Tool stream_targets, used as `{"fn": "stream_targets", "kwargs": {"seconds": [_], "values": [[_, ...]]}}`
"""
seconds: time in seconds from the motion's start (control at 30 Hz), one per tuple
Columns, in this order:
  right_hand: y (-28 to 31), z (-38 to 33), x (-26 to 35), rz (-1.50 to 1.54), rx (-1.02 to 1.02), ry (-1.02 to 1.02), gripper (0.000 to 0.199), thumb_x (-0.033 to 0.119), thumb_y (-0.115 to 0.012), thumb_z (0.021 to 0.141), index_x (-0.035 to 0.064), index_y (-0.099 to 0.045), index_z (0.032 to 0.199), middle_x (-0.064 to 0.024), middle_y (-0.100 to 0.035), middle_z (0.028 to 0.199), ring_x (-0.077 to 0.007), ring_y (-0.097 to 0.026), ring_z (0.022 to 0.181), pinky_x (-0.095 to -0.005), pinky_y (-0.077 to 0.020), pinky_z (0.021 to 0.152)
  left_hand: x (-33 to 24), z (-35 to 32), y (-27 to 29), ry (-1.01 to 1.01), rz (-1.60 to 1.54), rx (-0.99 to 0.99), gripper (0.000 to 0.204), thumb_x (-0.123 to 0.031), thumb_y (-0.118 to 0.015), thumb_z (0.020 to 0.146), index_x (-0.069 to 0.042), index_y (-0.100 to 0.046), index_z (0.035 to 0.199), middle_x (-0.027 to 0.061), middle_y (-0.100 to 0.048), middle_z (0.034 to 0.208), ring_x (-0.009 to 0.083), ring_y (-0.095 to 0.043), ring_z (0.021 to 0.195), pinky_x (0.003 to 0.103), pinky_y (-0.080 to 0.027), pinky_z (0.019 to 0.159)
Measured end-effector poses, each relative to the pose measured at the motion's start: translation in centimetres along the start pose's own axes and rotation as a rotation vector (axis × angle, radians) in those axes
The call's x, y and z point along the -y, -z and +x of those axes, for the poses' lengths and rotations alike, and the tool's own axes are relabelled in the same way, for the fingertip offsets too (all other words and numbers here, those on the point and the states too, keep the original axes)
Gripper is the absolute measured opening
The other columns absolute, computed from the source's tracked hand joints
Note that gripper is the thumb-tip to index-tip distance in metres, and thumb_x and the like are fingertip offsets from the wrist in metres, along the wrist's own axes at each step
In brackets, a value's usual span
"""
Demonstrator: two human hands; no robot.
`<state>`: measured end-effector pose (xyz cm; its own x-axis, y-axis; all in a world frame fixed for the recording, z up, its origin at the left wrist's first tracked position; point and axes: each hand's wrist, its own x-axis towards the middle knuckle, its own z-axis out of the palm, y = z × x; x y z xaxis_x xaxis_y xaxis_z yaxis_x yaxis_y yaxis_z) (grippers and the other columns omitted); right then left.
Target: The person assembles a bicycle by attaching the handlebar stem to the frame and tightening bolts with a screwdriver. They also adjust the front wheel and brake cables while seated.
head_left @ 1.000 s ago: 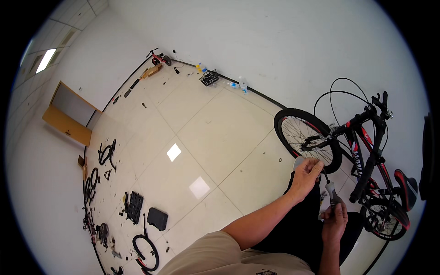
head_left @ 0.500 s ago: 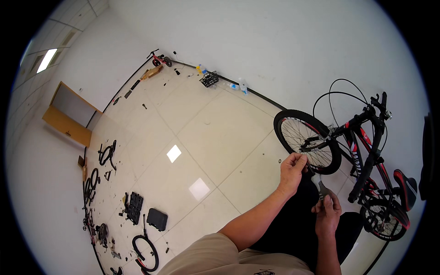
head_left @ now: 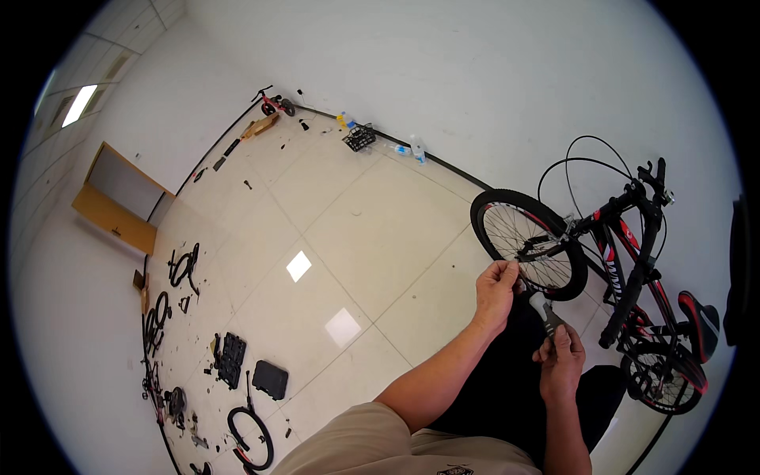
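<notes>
Steady work here means keeping the tool square and turning slowly. The black-and-red bicycle (head_left: pixel 625 261) stands beyond the fingertips, knobbly front tyre (head_left: pixel 526 241) nearest. Left hand (head_left: pixel 495 289) pinches the tool's top; right hand (head_left: pixel 560 362) clamps its grey handle (head_left: pixel 545 309) below

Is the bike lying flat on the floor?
No, the bike stands upright on its wheels beside the white wall, just ahead of the person's left hand and right hand.
</notes>
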<state>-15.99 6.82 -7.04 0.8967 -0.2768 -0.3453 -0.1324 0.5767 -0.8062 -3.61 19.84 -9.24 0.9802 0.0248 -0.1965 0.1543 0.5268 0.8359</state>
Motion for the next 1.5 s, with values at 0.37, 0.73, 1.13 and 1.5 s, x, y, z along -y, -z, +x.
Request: {"fn": "stream_targets", "kwargs": {"seconds": [0.37, 0.73, 1.13, 1.5], "values": [[0.6, -0.3, -0.2, 0.024, -0.071, 0.072, 0.032, 0.020, -0.065, 0.099, -0.0003, -0.060, 0.122, -0.0016, -0.056, 0.074, -0.0101, -0.050, 0.062, -0.0292, -0.0474, 0.060, 0.1, 0.8, 0.9, 0.017, -0.016, -0.103, 0.025, -0.029, -0.063, 0.100, -0.006, -0.058, 0.093, 0.0009, -0.061, 0.079, 0.0102, -0.055, 0.068, 0.027, -0.049, 0.063], [0.8, -0.3, 0.1, 0.086, 0.010, 0.046, 0.029, 0.024, -0.063, 0.100, 0.0023, -0.060, 0.119, -0.0013, -0.055, 0.073, -0.0104, -0.051, 0.062, -0.0295, -0.0477, 0.060, 0.3, -0.4, -0.2, 0.021, 0.037, 0.057, 0.022, -0.027, -0.067, 0.098, -0.007, -0.062, 0.093, -0.0018, -0.058, 0.076, 0.0081, -0.053, 0.065, 0.025, -0.047, 0.061], [0.8, -0.5, -0.6, -0.013, 0.004, 0.042, 0.028, 0.020, -0.065, 0.098, 0.0005, -0.060, 0.117, -0.0022, -0.057, 0.073, -0.0108, -0.050, 0.059, -0.0290, -0.0482, 0.057, 1.8, -0.1, -0.1, -0.129, 0.235, 0.002, 0.026, -0.025, -0.050, 0.106, -0.005, -0.055, 0.090, -0.0020, -0.051, 0.069, 0.0069, -0.046, 0.061, 0.025, -0.039, 0.055], [0.5, -1.0, 0.3, 0.121, 0.029, -0.054, 0.020, 0.026, -0.058, 0.102, 0.0065, -0.058, 0.106, -0.0020, -0.055, 0.072, -0.0116, -0.050, 0.061, -0.0316, -0.0466, 0.060, 2.3, 0.0, 0.1, -0.075, 0.294, 0.015, 0.025, -0.025, -0.049, 0.106, -0.005, -0.058, 0.093, -0.0009, -0.055, 0.075, 0.0077, -0.050, 0.064, 0.025, -0.043, 0.060]]}}
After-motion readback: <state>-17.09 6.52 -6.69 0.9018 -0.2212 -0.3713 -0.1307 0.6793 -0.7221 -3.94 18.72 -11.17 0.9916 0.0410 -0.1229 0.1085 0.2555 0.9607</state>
